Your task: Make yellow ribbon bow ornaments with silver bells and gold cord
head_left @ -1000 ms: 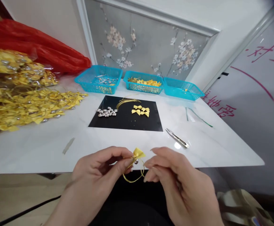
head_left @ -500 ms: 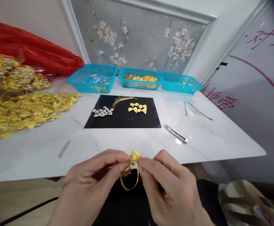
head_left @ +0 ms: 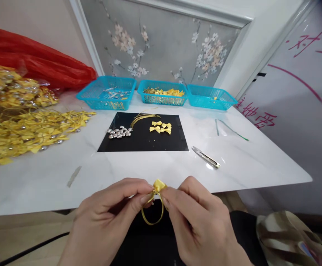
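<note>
Between my two hands, just off the table's front edge, is a yellow ribbon bow with a loop of golden cord hanging below it. My left hand pinches its left side with thumb and forefinger. On the other side, my right hand grips it the same way. Fingertips partly cover the knot. Beyond them a black mat carries a cluster of silver beads, a bundle of golden cords and several yellow bows.
Thread snips lie right of the mat. Three blue baskets line the back, holding beads, bows and scraps. Finished-looking yellow bow pieces heap at the left by a red bag. A grey strip lies front left.
Both hands keep their pinch on the bow in nearly the same place. The camera view has shifted very slightly.
</note>
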`<state>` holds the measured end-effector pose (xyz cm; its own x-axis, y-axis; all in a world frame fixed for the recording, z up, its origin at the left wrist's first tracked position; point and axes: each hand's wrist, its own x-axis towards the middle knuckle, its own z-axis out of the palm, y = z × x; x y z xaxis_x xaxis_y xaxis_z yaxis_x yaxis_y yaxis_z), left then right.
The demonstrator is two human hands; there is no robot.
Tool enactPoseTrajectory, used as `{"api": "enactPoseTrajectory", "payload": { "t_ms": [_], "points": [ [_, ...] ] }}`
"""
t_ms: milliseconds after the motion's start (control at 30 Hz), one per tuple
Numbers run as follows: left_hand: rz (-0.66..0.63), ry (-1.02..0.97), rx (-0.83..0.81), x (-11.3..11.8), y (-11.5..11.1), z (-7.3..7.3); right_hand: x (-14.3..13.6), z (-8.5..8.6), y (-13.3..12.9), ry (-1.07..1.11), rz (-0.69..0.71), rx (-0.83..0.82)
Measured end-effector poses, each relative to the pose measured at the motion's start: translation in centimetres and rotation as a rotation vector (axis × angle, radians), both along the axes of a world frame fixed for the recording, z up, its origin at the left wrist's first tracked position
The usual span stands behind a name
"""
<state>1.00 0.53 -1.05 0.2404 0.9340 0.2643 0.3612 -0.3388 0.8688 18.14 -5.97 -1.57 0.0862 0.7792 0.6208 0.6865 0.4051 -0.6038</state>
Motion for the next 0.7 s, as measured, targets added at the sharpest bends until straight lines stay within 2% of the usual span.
{"api": "enactPoseTrajectory", "payload": {
  "t_ms": [100, 267, 433, 567, 700],
  "points": [
    [0.021, -0.009, 0.0, 0.2, -0.2, -0.1, -0.2, -0.2, 0.1, 0.001, -0.035, 0.02],
    [-0.055, -0.003, -0.066, 0.6, -0.1, 0.8, -0.2, -0.3, 0.4, -0.055, -0.096, 0.068],
    [-0.075, 0.019, -0.052, 0.7, -0.1, 1.4, 0.6, 0.5, 0.5, -0.256, -0.074, 0.124],
    [-0.103, 0.073, 0.027, 0.7, -0.1, 1.3, 1.2, 1.1, 0.5, -0.424, -0.056, 0.104],
    [-0.09, 0.186, 0.195, 0.9, -0.4, 1.3, 0.9, 1.2, 0.6, -0.436, -0.081, 0.12]
  ]
}}
